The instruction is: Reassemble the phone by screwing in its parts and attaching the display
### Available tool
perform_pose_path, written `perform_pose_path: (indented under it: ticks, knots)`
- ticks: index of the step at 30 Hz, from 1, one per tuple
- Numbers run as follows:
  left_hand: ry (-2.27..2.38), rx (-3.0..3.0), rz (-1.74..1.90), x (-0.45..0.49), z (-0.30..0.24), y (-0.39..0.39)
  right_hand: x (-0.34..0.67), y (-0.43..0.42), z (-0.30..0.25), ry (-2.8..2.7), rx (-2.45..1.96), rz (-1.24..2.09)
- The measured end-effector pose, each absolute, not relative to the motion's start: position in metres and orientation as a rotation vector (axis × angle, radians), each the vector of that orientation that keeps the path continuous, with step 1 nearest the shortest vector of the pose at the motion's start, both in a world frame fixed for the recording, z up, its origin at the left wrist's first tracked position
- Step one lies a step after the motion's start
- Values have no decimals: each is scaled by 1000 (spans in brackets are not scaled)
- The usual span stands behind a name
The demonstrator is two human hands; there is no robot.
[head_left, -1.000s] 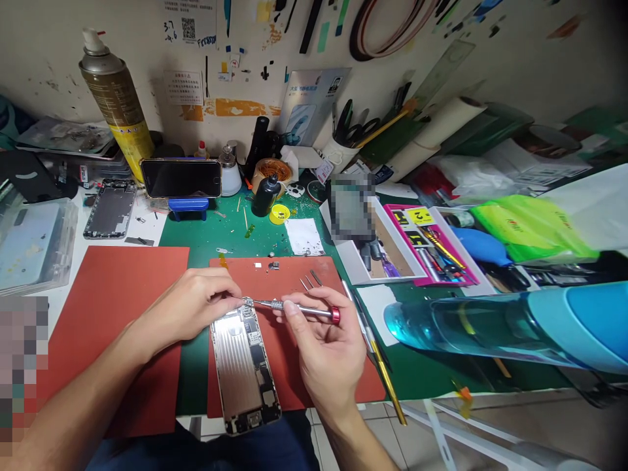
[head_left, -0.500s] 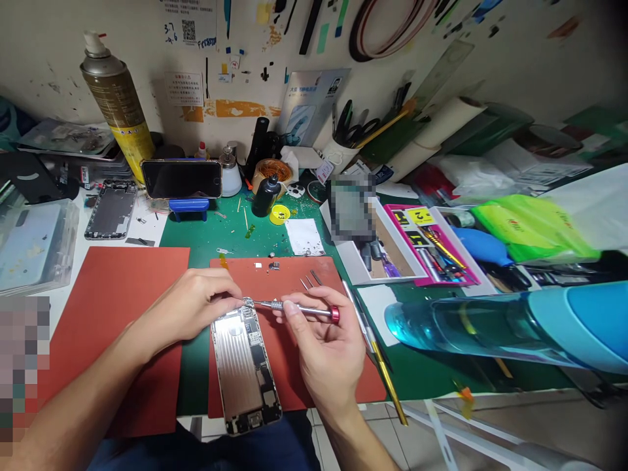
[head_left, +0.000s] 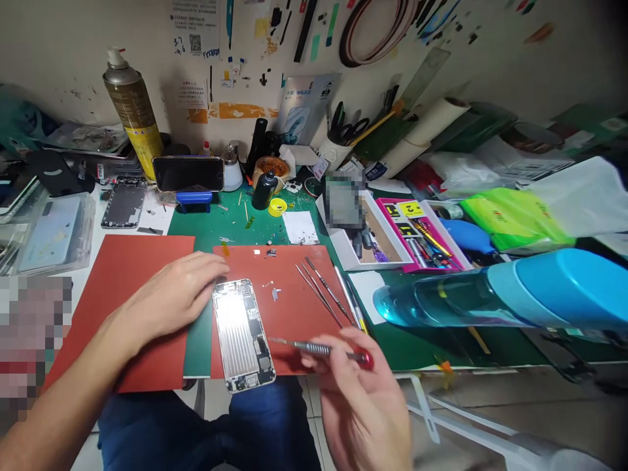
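On the red mat (head_left: 289, 261) lies the opened phone (head_left: 243, 335), back down, with its metal plates and small board showing. It sits flat along the mat's left edge, close to the bottom.

My left hand (head_left: 171, 294) has let go now. A moment ago its fingers pinched the phone's top corner. Now they lie open and loose just beside that corner, holding nothing.

My right hand (head_left: 360, 399) has moved down and away, near the mat's bottom edge. Its fingers are closed around a small screwdriver (head_left: 318, 349) with a red end. The thin tip points left and is just beside the phone's right side, no longer at the top corner.

With that hand moved, I can see long tweezers (head_left: 316, 294) lying on the mat. Tiny metal bits (head_left: 275, 294) lie near them.

Farther back, a dark phone (head_left: 188, 174) stands on a blue stand (head_left: 192, 201) on the green worktop (head_left: 226, 226), and a tall spray can (head_left: 132, 111) stands behind it. An empty phone case (head_left: 124, 203) lies to the left. On the right, a big blue bottle (head_left: 490, 294) close to my view blocks part of the worktop.
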State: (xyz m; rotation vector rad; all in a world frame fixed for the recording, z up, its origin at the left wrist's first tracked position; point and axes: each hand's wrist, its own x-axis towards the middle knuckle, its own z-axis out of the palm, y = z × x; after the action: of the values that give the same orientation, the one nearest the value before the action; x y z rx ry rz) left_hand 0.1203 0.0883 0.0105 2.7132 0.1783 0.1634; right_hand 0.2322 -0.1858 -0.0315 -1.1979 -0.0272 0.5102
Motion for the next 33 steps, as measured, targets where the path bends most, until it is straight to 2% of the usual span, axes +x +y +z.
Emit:
perform_pose_path:
  ticks: [4, 13, 21, 30, 33]
  knots:
    - [147, 2866, 136, 104, 1, 61, 195, -223, -48, 68, -1186, 709]
    - [128, 2917, 139, 96, -12, 46, 175, -206, -43, 191, -1040, 871]
    - [125, 2887, 48, 86, -15, 45, 183, -211, -26, 131, -1023, 886]
    - [96, 2944, 279, 99, -25, 44, 205, -218, 0, -49, -1191, 838]
    - [111, 2909, 271, 102, -24, 44, 223, -213, 8, -106, -1274, 714]
